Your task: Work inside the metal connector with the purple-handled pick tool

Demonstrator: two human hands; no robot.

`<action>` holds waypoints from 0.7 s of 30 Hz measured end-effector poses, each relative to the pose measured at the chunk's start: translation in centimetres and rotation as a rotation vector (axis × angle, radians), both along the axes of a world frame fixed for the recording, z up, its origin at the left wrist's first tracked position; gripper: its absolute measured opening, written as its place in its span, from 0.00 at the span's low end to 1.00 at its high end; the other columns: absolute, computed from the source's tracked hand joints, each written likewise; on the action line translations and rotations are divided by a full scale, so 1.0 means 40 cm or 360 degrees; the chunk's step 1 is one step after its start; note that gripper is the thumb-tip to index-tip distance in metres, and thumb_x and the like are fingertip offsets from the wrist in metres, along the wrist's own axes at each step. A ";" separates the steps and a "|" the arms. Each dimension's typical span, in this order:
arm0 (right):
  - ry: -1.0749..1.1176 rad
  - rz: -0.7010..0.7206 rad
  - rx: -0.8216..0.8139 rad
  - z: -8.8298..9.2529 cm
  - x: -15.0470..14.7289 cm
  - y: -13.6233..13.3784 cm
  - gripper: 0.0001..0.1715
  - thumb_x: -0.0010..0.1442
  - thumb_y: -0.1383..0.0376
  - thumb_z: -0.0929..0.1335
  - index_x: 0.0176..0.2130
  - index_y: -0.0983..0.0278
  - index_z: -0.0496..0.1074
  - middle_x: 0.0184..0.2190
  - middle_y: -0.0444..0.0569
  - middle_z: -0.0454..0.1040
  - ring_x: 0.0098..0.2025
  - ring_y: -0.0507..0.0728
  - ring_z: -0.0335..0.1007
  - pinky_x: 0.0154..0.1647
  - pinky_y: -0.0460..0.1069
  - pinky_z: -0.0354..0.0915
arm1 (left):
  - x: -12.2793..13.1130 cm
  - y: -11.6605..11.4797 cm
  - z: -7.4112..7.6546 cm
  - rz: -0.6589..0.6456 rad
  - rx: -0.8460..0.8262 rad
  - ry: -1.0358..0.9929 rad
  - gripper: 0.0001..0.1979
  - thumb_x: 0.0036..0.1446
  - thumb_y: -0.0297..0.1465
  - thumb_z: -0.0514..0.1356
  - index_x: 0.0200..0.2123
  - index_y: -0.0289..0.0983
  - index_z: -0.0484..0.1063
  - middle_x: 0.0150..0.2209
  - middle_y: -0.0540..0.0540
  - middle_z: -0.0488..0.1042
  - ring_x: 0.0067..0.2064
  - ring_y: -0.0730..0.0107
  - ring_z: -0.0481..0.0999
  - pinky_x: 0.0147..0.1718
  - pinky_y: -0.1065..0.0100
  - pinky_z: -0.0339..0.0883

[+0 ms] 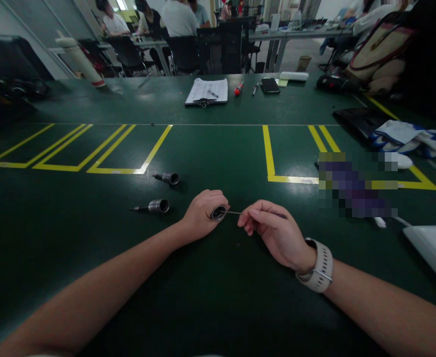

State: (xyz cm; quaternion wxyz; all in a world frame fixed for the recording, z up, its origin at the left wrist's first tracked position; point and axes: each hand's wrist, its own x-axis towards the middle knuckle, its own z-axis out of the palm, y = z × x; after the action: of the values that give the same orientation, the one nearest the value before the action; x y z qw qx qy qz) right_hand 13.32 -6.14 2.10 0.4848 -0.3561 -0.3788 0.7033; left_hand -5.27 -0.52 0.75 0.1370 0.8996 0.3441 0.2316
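My left hand [202, 213] is closed around a small metal cylinder [218, 213] whose open end faces right. My right hand [273, 232] pinches a thin dark pick-like tool [232, 212]; its fine tip reaches into the cylinder's mouth. Both hands rest low over the green table [210, 148]. Two more metal cylinders with thin stems lie to the left, one [158, 206] near my left wrist and another [169, 178] a little farther back. A tiny dark ring [237, 244] lies on the mat below my hands. A pale watch is on my right wrist.
Yellow tape boxes mark the table. At the far edge lie a clipboard [207, 91], a red screwdriver [238, 89], a pen and a phone [270, 85]. White-blue gloves [404, 136] and a white device [433, 248] sit at the right. People sit at desks behind.
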 end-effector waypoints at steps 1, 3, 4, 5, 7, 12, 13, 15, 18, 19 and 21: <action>-0.0002 -0.0013 0.0000 -0.001 0.000 -0.001 0.07 0.56 0.68 0.66 0.27 0.64 0.72 0.26 0.46 0.74 0.28 0.51 0.66 0.29 0.47 0.61 | 0.000 0.001 -0.001 -0.0009 -0.0013 -0.0019 0.07 0.54 0.25 0.53 0.24 0.36 0.64 0.25 0.50 0.67 0.28 0.73 0.66 0.29 0.70 0.57; -0.0033 -0.0034 0.0064 -0.007 0.001 -0.005 0.07 0.56 0.68 0.66 0.28 0.64 0.72 0.26 0.46 0.73 0.28 0.52 0.66 0.30 0.48 0.62 | 0.000 0.003 -0.002 -0.0014 -0.0010 -0.0021 0.07 0.54 0.25 0.53 0.24 0.36 0.64 0.24 0.51 0.67 0.28 0.73 0.66 0.29 0.70 0.57; -0.0065 -0.0042 0.0122 -0.011 0.001 -0.007 0.06 0.56 0.67 0.66 0.28 0.64 0.72 0.27 0.46 0.73 0.29 0.52 0.66 0.30 0.48 0.62 | 0.000 0.003 -0.003 -0.0012 0.0006 0.0001 0.07 0.54 0.25 0.53 0.24 0.36 0.64 0.24 0.50 0.67 0.28 0.73 0.66 0.29 0.69 0.57; -0.0109 -0.0041 0.0183 -0.015 0.002 -0.010 0.06 0.57 0.67 0.66 0.29 0.64 0.72 0.28 0.46 0.73 0.30 0.52 0.66 0.31 0.48 0.62 | 0.000 0.003 -0.003 -0.0007 0.0028 0.0039 0.08 0.54 0.25 0.52 0.24 0.35 0.64 0.24 0.50 0.67 0.28 0.73 0.66 0.29 0.69 0.56; -0.0208 -0.0024 0.0286 -0.023 0.003 -0.013 0.06 0.57 0.66 0.66 0.31 0.63 0.73 0.30 0.46 0.73 0.31 0.52 0.66 0.33 0.49 0.62 | 0.002 0.002 -0.002 0.0007 0.0081 0.0143 0.08 0.54 0.24 0.52 0.24 0.35 0.65 0.25 0.49 0.67 0.28 0.71 0.66 0.29 0.68 0.55; -0.0216 -0.0013 0.0238 -0.022 0.004 -0.009 0.06 0.57 0.66 0.66 0.30 0.64 0.73 0.28 0.46 0.73 0.30 0.52 0.66 0.31 0.49 0.62 | 0.009 -0.007 0.010 0.0083 0.0175 0.0352 0.06 0.52 0.23 0.51 0.25 0.35 0.66 0.25 0.48 0.67 0.29 0.69 0.66 0.29 0.67 0.54; -0.0190 -0.0031 0.0196 -0.019 0.004 -0.008 0.06 0.56 0.66 0.66 0.29 0.64 0.72 0.27 0.46 0.73 0.29 0.52 0.65 0.30 0.48 0.61 | 0.010 -0.009 0.012 0.0099 0.0189 0.0372 0.07 0.52 0.23 0.51 0.25 0.35 0.65 0.25 0.49 0.66 0.29 0.69 0.66 0.29 0.67 0.54; -0.0158 -0.0070 0.0130 -0.013 0.004 -0.005 0.07 0.55 0.67 0.66 0.27 0.64 0.72 0.25 0.45 0.72 0.27 0.51 0.64 0.29 0.48 0.60 | 0.011 -0.012 0.014 0.0115 0.0205 0.0396 0.07 0.51 0.22 0.50 0.25 0.35 0.65 0.25 0.49 0.66 0.29 0.68 0.66 0.29 0.66 0.54; -0.0152 -0.0088 0.0095 -0.011 0.004 -0.004 0.08 0.54 0.68 0.66 0.25 0.64 0.72 0.24 0.45 0.72 0.25 0.51 0.63 0.27 0.48 0.59 | 0.009 -0.012 0.013 0.0119 0.0205 0.0394 0.06 0.51 0.22 0.51 0.26 0.35 0.65 0.25 0.48 0.67 0.30 0.68 0.66 0.29 0.66 0.54; -0.0153 -0.0089 0.0091 -0.011 0.003 -0.004 0.08 0.54 0.68 0.66 0.25 0.64 0.72 0.23 0.45 0.72 0.25 0.51 0.63 0.27 0.48 0.59 | 0.008 -0.012 0.013 0.0123 0.0208 0.0391 0.06 0.50 0.21 0.51 0.26 0.35 0.65 0.25 0.48 0.67 0.30 0.68 0.66 0.29 0.66 0.54; -0.0150 -0.0113 0.0104 -0.015 0.003 -0.005 0.08 0.54 0.68 0.66 0.24 0.64 0.71 0.22 0.45 0.72 0.24 0.51 0.63 0.26 0.47 0.58 | 0.008 -0.011 0.012 0.0130 0.0217 0.0390 0.06 0.50 0.21 0.51 0.26 0.35 0.65 0.26 0.48 0.67 0.30 0.68 0.66 0.29 0.66 0.54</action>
State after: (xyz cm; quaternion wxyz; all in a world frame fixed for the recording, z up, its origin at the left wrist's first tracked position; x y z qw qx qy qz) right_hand 13.44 -6.34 1.51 0.5023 -0.3861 -0.4111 0.6554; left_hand -4.96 -0.94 1.24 0.0229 0.9136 0.3780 0.1481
